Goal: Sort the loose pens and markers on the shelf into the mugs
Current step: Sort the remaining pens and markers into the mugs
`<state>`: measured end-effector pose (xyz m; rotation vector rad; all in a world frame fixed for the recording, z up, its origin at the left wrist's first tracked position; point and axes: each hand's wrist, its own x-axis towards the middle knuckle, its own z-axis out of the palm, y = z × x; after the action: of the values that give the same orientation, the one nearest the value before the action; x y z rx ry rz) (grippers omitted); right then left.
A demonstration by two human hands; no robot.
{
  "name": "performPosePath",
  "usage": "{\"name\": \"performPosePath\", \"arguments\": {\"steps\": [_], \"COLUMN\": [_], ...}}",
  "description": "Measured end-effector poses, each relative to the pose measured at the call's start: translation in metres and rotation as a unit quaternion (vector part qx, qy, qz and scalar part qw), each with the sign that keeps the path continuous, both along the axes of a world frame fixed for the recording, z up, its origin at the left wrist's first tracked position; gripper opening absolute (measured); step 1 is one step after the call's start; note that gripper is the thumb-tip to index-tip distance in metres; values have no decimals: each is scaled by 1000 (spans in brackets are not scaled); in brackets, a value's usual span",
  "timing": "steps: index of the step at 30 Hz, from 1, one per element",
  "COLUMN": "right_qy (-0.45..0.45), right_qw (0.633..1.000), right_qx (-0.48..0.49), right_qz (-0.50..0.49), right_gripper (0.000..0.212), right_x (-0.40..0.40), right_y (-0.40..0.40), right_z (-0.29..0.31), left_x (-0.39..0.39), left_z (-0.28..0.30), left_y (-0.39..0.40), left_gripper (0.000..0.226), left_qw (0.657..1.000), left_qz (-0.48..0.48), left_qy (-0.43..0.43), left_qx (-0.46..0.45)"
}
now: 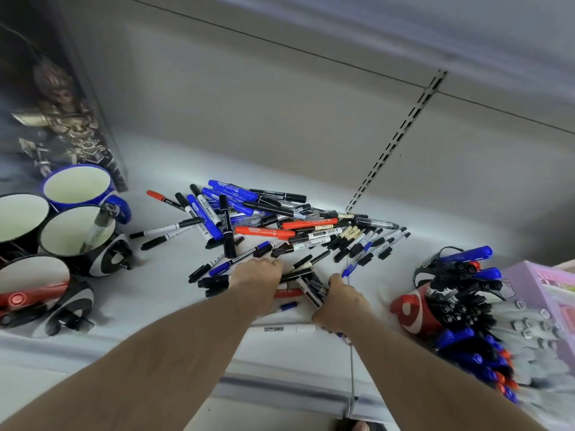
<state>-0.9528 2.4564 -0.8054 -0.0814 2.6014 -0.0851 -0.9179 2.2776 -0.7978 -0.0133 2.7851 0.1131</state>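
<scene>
Two bare forearms, no sleeves in view

The left hand and right hand are uncovered, with no gloves, rings, watch or wristband showing. Both forearms are bare from wrist to the frame edge, entering from 7 and 5 o'clock. Motion blur softens finer detail; most of the fingers are hidden from view.

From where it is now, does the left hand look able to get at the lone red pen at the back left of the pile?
Probably yes. The left hand is at the pile's near edge; the red pen lies on open shelf, with only loose markers between.
</scene>
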Motion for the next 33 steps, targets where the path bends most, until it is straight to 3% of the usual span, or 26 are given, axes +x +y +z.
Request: {"name": "performPosePath", "arguments": {"steps": [8,14,18,21,22,24,26,27,30,32,33], "right_qy": [-46,-31,-26,4,43,113,94,55,-9,-11,-29], "right_qw": [997,989,984,989,986,959,904,878,855,839,825], "right_qx": [-58,-137,-164,-135,-142,-220,-337,-379,-430,-462,-482], "right_qz": [-33,-52,-62,-58,-72,-139,-247,-286,-289,-287,-293], "right_gripper": [43,34,42,79,77,51,20,14,16,17,17], "right_x": [11,12,13,18,20,25,29,33,49,51,50], "right_y": [10,10,4,3,1,-10,-26,-35,-59,-70,-74], "right_z": [9,11,12,12,16,35,53,59,62,60,62], "left_x": [13,12,12,16,16,18,19,19,24,29,32], "left_z": [10,36,46,44,43,42,44,46,48,44,42], "left_y": [-21,-39,-47,-50,-51,-50,-49,-48,-44,-40,-38], "left_gripper": [51,50,45,43,44,44,43,40,30,26,26], "left_qw": [999,971,897,829,807,756,695,663,576,553,557], "left_qz": [31,142,257,331,350,386,422,439,482,485,476], "left_qy": [-25,49,103,137,149,174,192,200,189,159,142], "left_qx": [24,185,343,430,451,499,549,572,633,659,666]}}
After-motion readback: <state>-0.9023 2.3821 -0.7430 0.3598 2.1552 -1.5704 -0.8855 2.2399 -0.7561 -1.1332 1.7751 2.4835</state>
